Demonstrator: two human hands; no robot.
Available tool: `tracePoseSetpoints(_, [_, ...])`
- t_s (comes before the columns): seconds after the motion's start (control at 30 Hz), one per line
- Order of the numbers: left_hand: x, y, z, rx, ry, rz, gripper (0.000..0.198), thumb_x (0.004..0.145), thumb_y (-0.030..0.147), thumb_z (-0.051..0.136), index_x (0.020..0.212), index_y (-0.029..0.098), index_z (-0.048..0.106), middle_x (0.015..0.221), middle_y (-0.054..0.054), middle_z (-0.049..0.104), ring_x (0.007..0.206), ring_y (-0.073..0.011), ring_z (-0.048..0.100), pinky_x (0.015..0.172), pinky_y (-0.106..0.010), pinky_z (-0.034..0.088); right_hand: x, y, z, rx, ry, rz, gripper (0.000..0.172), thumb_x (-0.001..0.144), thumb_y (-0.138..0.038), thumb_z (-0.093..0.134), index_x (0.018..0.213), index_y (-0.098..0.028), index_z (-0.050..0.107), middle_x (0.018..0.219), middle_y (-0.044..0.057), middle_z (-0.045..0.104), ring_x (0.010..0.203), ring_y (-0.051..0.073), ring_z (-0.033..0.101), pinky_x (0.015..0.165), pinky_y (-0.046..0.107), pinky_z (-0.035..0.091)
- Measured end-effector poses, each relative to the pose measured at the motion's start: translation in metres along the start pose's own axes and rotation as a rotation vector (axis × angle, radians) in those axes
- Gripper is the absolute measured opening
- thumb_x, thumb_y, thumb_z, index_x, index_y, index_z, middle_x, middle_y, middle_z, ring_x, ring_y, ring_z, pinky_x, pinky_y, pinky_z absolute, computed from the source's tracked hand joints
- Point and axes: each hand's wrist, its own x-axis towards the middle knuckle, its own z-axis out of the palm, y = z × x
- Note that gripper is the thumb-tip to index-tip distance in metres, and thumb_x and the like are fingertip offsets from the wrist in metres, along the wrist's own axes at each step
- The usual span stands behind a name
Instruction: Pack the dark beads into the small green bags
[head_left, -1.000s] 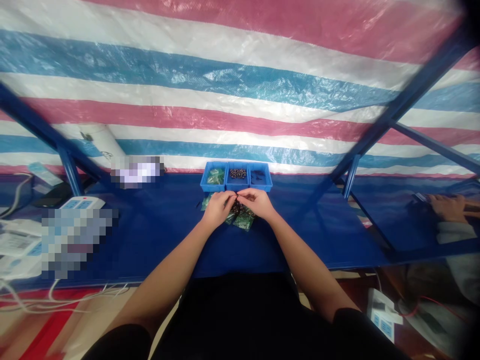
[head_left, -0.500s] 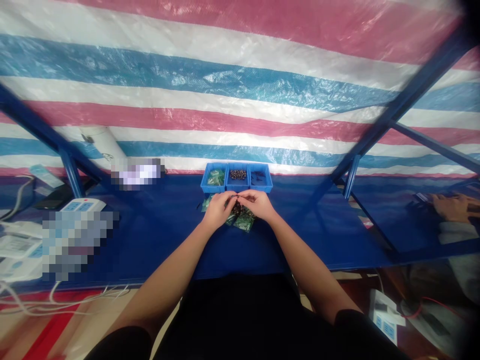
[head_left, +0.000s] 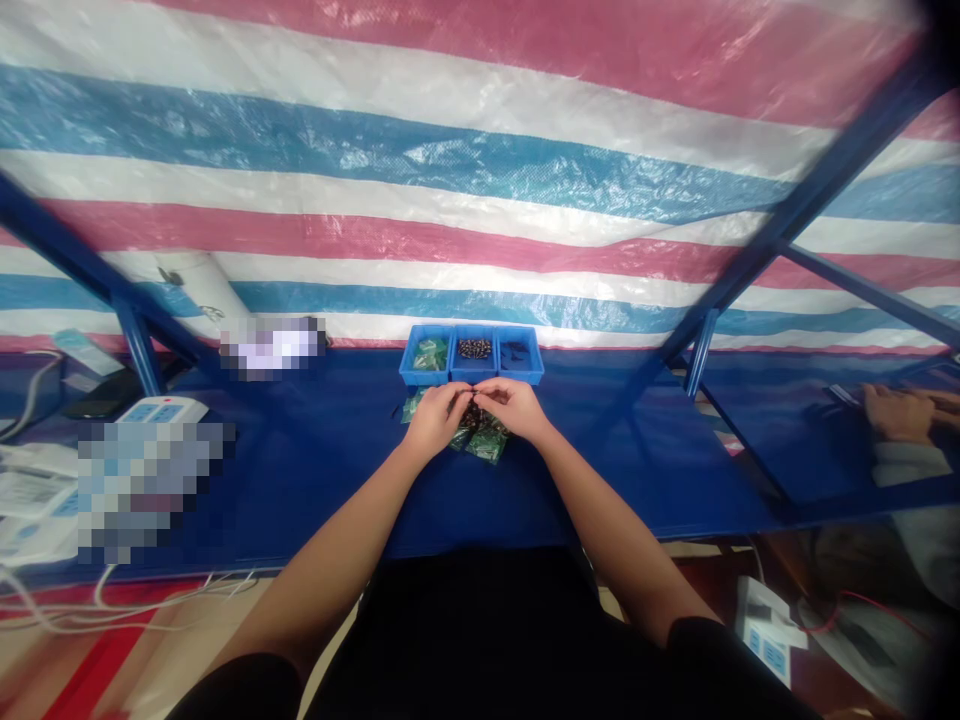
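My left hand (head_left: 433,418) and my right hand (head_left: 517,408) meet fingertip to fingertip over the blue table. Both are closed in a pinch, and whatever lies between the fingertips is too small to make out. Beneath them is a pile of small green plastic packets (head_left: 487,445) with dark and brassy bits. Just beyond stand three joined blue bins: the left bin (head_left: 409,376) holds green packets, the middle bin (head_left: 474,374) small dark-and-brass pieces, the right bin (head_left: 529,376) thin black pieces.
White power strips (head_left: 161,408) and cables sit at the left, beside a blurred-out patch. A white tube (head_left: 202,285) leans at the back left. Blue frame posts (head_left: 701,340) rise on both sides. Another person's hand (head_left: 898,412) rests at the far right.
Both hands keep their pinch in nearly the same place over the pile. The whole view has shifted very slightly.
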Motion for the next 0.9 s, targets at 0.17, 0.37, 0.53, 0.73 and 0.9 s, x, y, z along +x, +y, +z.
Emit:
tracePoseSetpoints(0.17, [-0.0006, 0.0004, 0.0004, -0.005, 0.008, 0.026, 0.024, 0.095, 0.036, 0.045, 0.105, 0.023, 0.062, 0.095, -0.003, 0.069, 0.083, -0.0182, 0.062, 0.076, -0.031, 0.046, 0.0008, 0.0024, -0.0009, 0.018, 0.008, 0.014, 0.035, 0.073, -0.041, 0.071, 0.098, -0.016, 0.069, 0.089, 0.008, 0.072, 0.074, 0.017, 0.067, 0.073, 0.032, 0.056])
tracePoseSetpoints(0.37, [0.0005, -0.0011, 0.0002, 0.008, -0.007, 0.052, 0.025, 0.097, 0.036, 0.042, 0.102, 0.022, 0.062, 0.085, -0.003, 0.068, 0.078, -0.0178, 0.062, 0.075, -0.032, 0.045, -0.0004, 0.0009, 0.0000, 0.037, -0.021, 0.004, 0.035, 0.073, -0.041, 0.072, 0.099, -0.017, 0.070, 0.088, 0.007, 0.072, 0.071, 0.016, 0.066, 0.069, 0.030, 0.055])
tracePoseSetpoints(0.53, [0.0008, -0.0031, 0.0019, 0.015, -0.002, 0.080, 0.026, 0.097, 0.035, 0.042, 0.101, 0.022, 0.064, 0.086, -0.005, 0.068, 0.081, -0.0182, 0.063, 0.075, -0.033, 0.045, 0.0005, 0.0000, 0.0007, 0.069, -0.041, 0.016, 0.037, 0.070, -0.043, 0.073, 0.096, -0.018, 0.071, 0.086, 0.006, 0.071, 0.072, 0.016, 0.066, 0.068, 0.030, 0.055])
tracePoseSetpoints(0.73, [0.0006, -0.0039, 0.0028, 0.013, -0.007, 0.089, 0.025, 0.097, 0.033, 0.041, 0.102, 0.021, 0.063, 0.087, -0.004, 0.068, 0.079, -0.0177, 0.061, 0.076, -0.033, 0.044, 0.0007, -0.0010, 0.0015, 0.115, -0.051, 0.014, 0.037, 0.070, -0.043, 0.073, 0.098, -0.018, 0.071, 0.088, 0.006, 0.072, 0.075, 0.017, 0.066, 0.071, 0.031, 0.055])
tracePoseSetpoints(0.9, [0.0008, -0.0034, 0.0019, 0.019, -0.018, 0.076, 0.027, 0.097, 0.035, 0.039, 0.102, 0.022, 0.062, 0.086, -0.005, 0.068, 0.077, -0.0182, 0.061, 0.076, -0.033, 0.045, 0.0005, -0.0002, 0.0007, 0.115, -0.043, 0.013, 0.038, 0.070, -0.042, 0.074, 0.098, -0.018, 0.071, 0.087, 0.006, 0.072, 0.075, 0.017, 0.066, 0.072, 0.032, 0.055])
